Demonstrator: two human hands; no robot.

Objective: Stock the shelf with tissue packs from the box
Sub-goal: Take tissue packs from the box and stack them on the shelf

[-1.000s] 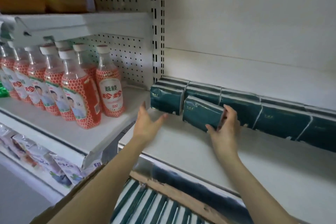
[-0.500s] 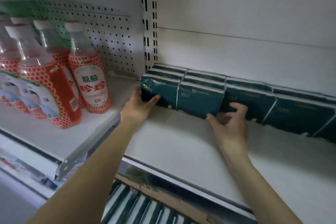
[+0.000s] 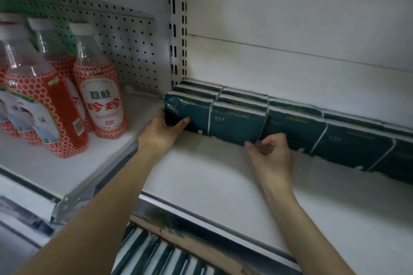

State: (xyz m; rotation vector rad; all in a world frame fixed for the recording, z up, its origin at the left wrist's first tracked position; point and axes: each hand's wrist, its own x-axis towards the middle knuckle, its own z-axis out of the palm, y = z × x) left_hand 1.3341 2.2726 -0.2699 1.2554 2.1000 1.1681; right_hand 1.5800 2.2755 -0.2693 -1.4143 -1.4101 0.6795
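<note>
Dark teal tissue packs [image 3: 348,140] stand in a row along the back of the white shelf [image 3: 212,183], several deep at the left end. My left hand [image 3: 159,135] cups the left end of the leftmost pack [image 3: 190,110], thumb flat on its front face. My right hand [image 3: 271,154] rests with loosely curled fingers against the lower front edge of the second pack [image 3: 237,126] and holds nothing. Below the shelf lip, the cardboard box [image 3: 178,238] shows more striped packs [image 3: 154,254] inside.
Red-labelled drink bottles [image 3: 100,100] stand on the neighbouring shelf at the left, in front of a pegboard [image 3: 134,51]. A slotted white upright [image 3: 177,29] divides the two bays. The front half of the tissue shelf is bare white board.
The second pack, held out in front a second ago, now sits flush in the row. My left hand moved onto the end pack. My right hand slid down to the pack's lower edge.
</note>
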